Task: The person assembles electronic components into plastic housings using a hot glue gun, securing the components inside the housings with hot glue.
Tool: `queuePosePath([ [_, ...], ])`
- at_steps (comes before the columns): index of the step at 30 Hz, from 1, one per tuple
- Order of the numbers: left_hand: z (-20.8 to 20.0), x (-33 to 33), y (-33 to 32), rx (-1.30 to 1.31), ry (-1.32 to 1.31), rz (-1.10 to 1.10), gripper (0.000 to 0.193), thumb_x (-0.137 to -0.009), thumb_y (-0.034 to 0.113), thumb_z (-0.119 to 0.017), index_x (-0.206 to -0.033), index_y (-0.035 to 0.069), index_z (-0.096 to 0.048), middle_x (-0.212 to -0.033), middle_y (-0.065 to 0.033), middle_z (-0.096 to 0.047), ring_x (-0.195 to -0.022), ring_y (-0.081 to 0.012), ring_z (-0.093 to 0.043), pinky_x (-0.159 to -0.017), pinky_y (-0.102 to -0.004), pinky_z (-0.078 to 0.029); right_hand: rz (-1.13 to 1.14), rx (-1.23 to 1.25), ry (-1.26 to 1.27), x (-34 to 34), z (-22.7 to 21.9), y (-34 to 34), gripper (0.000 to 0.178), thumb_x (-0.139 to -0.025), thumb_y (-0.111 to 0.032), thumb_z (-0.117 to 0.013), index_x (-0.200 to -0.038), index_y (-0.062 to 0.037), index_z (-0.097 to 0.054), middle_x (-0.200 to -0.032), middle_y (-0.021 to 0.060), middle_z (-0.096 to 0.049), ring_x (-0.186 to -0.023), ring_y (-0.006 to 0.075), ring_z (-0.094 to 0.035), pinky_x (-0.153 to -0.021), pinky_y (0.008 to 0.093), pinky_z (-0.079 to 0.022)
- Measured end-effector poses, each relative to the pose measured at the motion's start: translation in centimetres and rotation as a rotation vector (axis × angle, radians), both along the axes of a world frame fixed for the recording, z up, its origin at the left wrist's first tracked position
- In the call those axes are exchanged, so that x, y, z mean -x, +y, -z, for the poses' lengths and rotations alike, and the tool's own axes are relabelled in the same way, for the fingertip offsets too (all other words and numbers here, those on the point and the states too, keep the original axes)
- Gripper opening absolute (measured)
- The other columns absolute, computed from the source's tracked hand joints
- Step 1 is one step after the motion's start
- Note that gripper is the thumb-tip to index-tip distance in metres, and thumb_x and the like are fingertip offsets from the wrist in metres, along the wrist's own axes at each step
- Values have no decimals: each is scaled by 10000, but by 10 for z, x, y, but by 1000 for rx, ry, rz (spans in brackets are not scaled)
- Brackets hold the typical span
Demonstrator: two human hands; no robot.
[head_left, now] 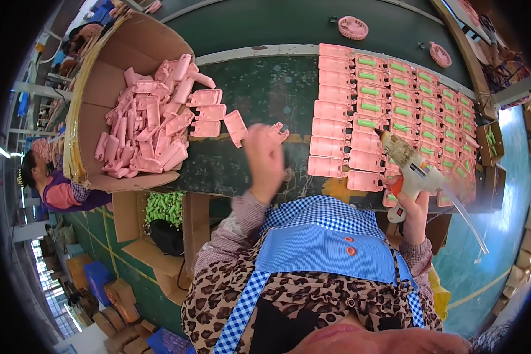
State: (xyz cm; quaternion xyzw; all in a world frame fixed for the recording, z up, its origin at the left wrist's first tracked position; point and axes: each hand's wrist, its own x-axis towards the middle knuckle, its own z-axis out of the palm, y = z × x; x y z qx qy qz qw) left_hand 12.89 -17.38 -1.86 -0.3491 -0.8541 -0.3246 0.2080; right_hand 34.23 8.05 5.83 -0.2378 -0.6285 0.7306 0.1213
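My left hand [262,159], slightly blurred, is closed on a pink plastic shell [280,132] above the dark green table. One loose pink shell [235,127] lies just to its left. In my right hand [415,207] is a glue gun [419,168], its nozzle directed up and left over the rows of shells; a clear glue stick [467,227] extends from its back. Those pink shells [330,127] lie side by side in columns on the right. Many in the columns farther right hold green cylinders [369,107], while the leftmost columns hold none.
A cardboard box [85,112] heaped with pink shells [144,118] stands at the left. Below it, another box holds green cylinders [165,207]. Two round pink parts [353,28] lie on the far green surface. A person [56,186] is at far left.
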Motion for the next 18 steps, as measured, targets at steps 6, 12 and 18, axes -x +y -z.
queuePosePath([
  [6, 17, 52, -63, -22, -194, -406, 257, -804, 77, -605, -1033, -18, -537, -982, -174, -494, -960, -352, -510, -828, -401, -433, 45, 62, 0, 11, -1, -5, 464, -762, -1, -510, -1218, 61, -450, -1013, 151, -626, -727, 144, -552, -626, 262, -467],
  [12, 32, 67, -68, 63, -232, -452, 161, -797, 41, -584, -944, -26, -584, -916, -169, -543, -854, -347, -565, -731, -400, -472, -16, 16, -49, 11, 3, -4, 456, -782, -87, -526, -1212, 48, -461, -1027, 149, -619, -771, 177, -603, -606, 276, -506],
  [18, 28, 66, -77, 1, -269, -342, 99, -796, -11, -551, -892, -15, -574, -852, -164, -553, -846, -353, -562, -724, -414, -465, -9, 12, -58, 13, 3, -1, 429, -788, -105, -538, -1185, 50, -482, -1022, 141, -623, -772, 166, -600, -615, 273, -504],
])
